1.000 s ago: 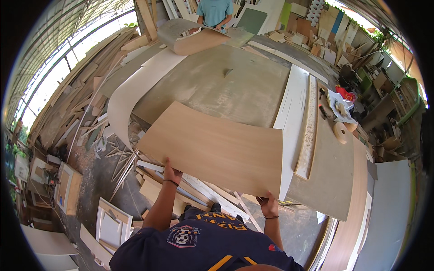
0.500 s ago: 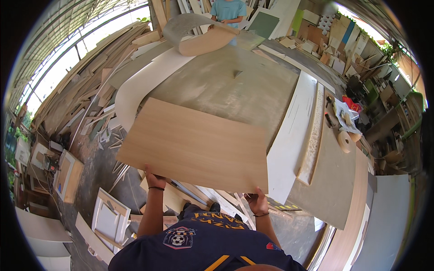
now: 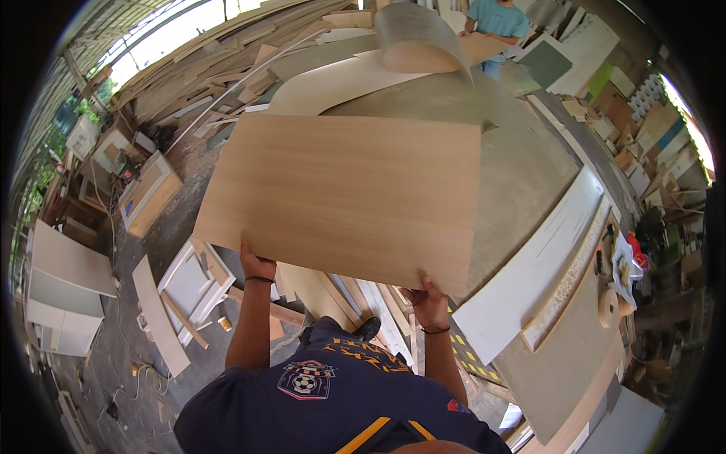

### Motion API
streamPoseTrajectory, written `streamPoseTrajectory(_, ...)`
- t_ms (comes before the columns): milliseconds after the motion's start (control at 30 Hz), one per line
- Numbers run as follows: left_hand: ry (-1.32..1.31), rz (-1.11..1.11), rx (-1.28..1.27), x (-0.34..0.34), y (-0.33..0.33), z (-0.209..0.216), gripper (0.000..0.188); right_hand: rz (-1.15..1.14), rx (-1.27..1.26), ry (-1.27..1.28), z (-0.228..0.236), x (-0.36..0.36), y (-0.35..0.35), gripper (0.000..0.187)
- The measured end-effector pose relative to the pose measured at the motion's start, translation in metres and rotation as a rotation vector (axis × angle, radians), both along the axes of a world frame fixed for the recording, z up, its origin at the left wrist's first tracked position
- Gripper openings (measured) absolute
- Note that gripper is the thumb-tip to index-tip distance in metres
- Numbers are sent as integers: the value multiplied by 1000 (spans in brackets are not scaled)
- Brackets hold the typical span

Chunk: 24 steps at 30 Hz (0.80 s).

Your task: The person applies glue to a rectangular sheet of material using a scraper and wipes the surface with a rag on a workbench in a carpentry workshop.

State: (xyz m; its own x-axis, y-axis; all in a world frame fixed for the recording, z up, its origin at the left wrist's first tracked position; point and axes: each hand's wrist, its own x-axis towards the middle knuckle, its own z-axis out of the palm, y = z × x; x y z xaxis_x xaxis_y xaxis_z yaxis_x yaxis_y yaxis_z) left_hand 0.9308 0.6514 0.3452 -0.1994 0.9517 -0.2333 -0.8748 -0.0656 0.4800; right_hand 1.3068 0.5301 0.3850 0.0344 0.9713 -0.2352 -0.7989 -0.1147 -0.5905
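The room is a workshop with many wooden boards (image 3: 227, 62) piled at the far left. A wide, dusty desk (image 3: 522, 189) of grey-brown colour stands in front of the person. The thin rectangular wood panel (image 3: 348, 197) is between the person and the desk, and it hides a part of the desk top. I cannot tell if its far edge touches the desk.

The left hand (image 3: 257, 263) is closed around the near edge of the panel, toward its left side, with the thumb on top. The right hand (image 3: 429, 306) grips the same edge near the right corner, also with the thumb on the upper face.

To the right of the panel lie a long white strip (image 3: 514, 303) and, just beside it, a narrow speckled board (image 3: 567, 276). A roll of tape (image 3: 609, 309) is farther right. Beyond the panel, a large sheet (image 3: 420, 49) curls upward, and a co-worker (image 3: 495, 23) in a light blue shirt stands near it.
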Motion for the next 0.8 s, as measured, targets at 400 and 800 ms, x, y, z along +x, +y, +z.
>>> streamPoseTrajectory(400,61,365,-103,-141,-132,-43,34,206,63,-193,19,-54,7,27)
streamPoseTrajectory(800,117,719,-211,-210,-386,-95,34,337,-184,-267,-7,-212,-42,26)
